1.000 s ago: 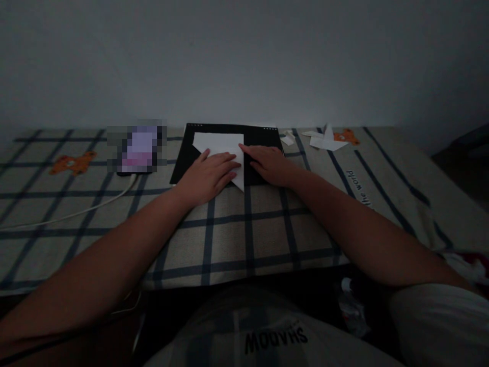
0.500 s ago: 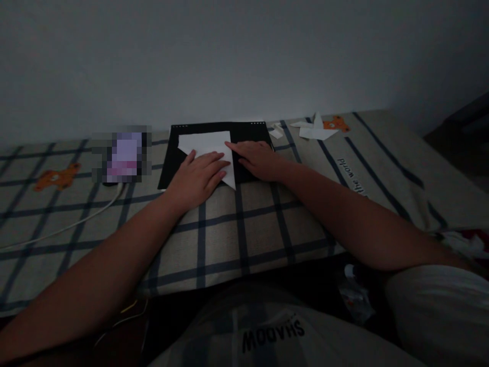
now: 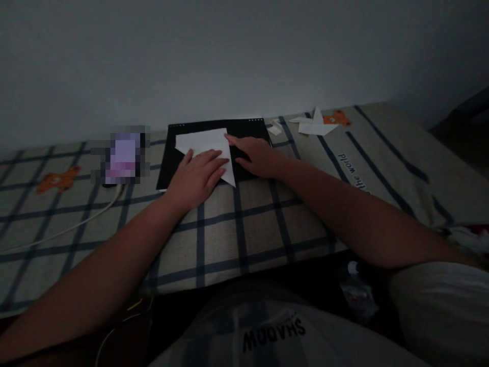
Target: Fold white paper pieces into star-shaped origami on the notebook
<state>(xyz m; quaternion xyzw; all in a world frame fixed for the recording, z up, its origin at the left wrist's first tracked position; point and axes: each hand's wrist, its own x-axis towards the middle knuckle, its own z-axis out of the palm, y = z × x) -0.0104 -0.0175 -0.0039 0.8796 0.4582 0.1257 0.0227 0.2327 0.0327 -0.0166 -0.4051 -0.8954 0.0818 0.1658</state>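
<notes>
A folded sheet of white paper [image 3: 204, 138] lies on a black notebook [image 3: 246, 126], its pointed lower corner reaching past the notebook's near edge. My left hand [image 3: 197, 176] rests flat on the paper with fingers spread, hiding part of its lower half. My right hand [image 3: 255, 155] is on the notebook at the paper's right side. Its index finger is stretched out and touches the paper's upper right corner; the thumb is apart from it, and the other fingers are curled. Nothing shows between its fingers.
The table has a checked cloth [image 3: 221, 244]. To the left lies a phone [image 3: 124, 155], its screen blurred, with a white cable [image 3: 87, 219]. At the back right are a folded paper figure [image 3: 315, 125] and small paper pieces [image 3: 275, 128]. A wall [image 3: 229, 56] stands behind.
The right index finger has slid slightly up along the paper's right edge to its upper corner. The left hand stays flat on the paper. The view has shifted slightly.
</notes>
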